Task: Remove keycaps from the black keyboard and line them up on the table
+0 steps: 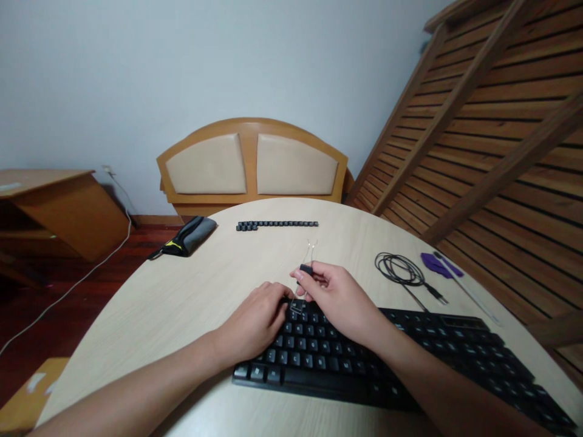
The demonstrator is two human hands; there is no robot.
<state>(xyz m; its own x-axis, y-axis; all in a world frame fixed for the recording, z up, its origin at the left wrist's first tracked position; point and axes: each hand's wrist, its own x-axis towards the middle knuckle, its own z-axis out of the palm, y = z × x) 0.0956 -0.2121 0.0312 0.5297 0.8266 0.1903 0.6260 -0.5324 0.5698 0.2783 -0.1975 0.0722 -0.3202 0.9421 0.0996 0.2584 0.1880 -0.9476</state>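
A black computer keyboard [314, 346] lies on the round table, and part of its upper left has no keycaps. My left hand [257, 318] curls over its upper left corner, fingers bent against the edge. My right hand [334, 291] pinches a wire keycap puller [305, 269] by its black middle. One wire end of the puller reaches down to the keyboard's top rows; the other end points up and away. Farther back, the removed black keycaps [277, 224] are lined up in a long row with a short second row.
A coiled black USB cable [398, 269] sits to the right, near a purple cloth [441, 265] and a thin white stick-like tool [469, 291]. At the table's left edge lies a black pouch [190, 236]. A wooden headboard [251, 164] stands behind the pale table [150, 315].
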